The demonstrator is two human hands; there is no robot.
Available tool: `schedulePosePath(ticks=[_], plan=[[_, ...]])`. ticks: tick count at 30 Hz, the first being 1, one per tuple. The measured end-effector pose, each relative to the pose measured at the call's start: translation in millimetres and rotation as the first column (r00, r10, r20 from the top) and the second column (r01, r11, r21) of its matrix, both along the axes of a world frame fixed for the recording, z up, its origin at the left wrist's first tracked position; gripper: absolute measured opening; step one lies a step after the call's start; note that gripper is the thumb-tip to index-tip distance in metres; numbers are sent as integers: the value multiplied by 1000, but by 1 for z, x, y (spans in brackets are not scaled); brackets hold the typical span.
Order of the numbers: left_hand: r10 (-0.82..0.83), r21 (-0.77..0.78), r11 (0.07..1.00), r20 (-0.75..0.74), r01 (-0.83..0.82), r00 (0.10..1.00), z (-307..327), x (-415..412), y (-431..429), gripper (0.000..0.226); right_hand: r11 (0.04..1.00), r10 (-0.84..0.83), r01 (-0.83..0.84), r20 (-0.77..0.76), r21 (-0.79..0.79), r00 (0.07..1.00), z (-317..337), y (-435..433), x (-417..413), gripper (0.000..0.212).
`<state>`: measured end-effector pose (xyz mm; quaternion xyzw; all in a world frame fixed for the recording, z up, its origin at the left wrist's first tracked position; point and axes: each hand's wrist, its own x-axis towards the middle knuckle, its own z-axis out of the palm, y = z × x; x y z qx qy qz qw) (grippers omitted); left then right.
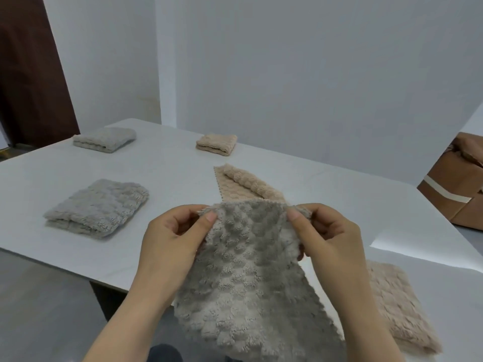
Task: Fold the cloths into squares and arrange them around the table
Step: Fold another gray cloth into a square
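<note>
Two bare hands are holding up an unfolded grey cloth over the near edge of the white surface.

The left hand [172, 239] and the right hand [329, 236] are each pinching a top corner of the grey cloth [251, 283], fingers [210, 216] closed on the fabric, while the rest is hanging down toward the person. Just right of it, a beige cloth [400, 309] is lying flat on the surface [170, 173]. Behind the hands, another beige cloth [243, 184] is lying loosely rolled and unfolded. To the left a folded grey square [96, 209] is resting, and farther back are sitting a second folded grey square [104, 139] and a folded beige square [217, 144], well apart. A cardboard box [454, 178] is standing at the far right.
</note>
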<state>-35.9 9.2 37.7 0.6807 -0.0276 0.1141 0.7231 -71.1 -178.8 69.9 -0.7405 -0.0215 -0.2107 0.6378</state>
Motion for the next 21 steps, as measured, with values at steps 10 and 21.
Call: schedulePosePath(ticks=[10,21], plan=[[-82,-17,996,9,82,997,10,-13,-15,8,993,120,-120,-22,9,993,1,23,-4,11],[-163,-162,974,-34,156,986,8,-20,-15,18,946,314,-317,-48,-73,948,-10,17,-2,39]])
